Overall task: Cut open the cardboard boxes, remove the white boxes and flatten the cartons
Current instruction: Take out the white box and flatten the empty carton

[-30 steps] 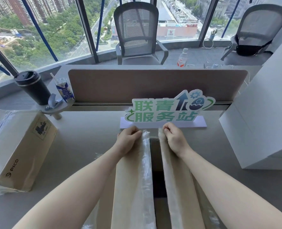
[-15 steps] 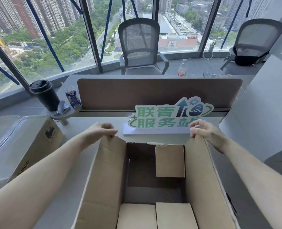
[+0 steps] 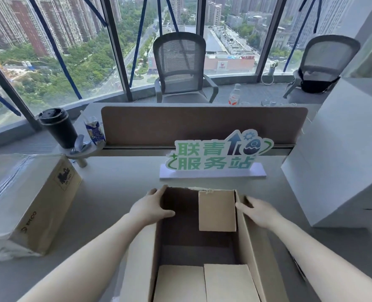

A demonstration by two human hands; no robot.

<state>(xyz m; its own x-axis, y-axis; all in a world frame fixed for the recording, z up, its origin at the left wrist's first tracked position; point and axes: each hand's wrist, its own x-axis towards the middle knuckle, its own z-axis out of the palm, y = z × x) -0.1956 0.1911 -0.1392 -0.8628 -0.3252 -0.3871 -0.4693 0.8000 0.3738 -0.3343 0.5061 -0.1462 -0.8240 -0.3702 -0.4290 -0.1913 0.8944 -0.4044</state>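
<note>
Left hand: your left hand [image 3: 152, 207] rests on the far left corner of the open carton [image 3: 254, 247], fingers fairly straight along the rim and thumb lying inside against the wall; it clasps the edge loosely.
Right hand: your right hand [image 3: 255, 211] lies flat on the carton's right rim, fingers extended toward the far right corner, gripping nothing.
Open carton: it sits on the table between your hands, top open, dark inside; a small inner flap [image 3: 217, 211] hangs down at the far end just beside your right hand, and two more flaps [image 3: 204, 283] lie near your forearms.
White boxes: a stack of white boxes [image 3: 342, 166] stands beyond your right hand, well apart from the carton.
Sealed carton: a second cardboard box [image 3: 26, 201], wrapped in clear tape, lies well to the outside of your left hand.
Table: the grey table [image 3: 115, 188] carries a green-lettered sign [image 3: 215, 156] just beyond both hands, with a brown partition [image 3: 202, 125] behind it.
Further off: a black cup [image 3: 58, 127] and a drink carton [image 3: 94, 130] stand past your left hand.
Room: two mesh chairs [image 3: 180, 68] face wide windows [image 3: 71, 40] over city towers and trees.
</note>
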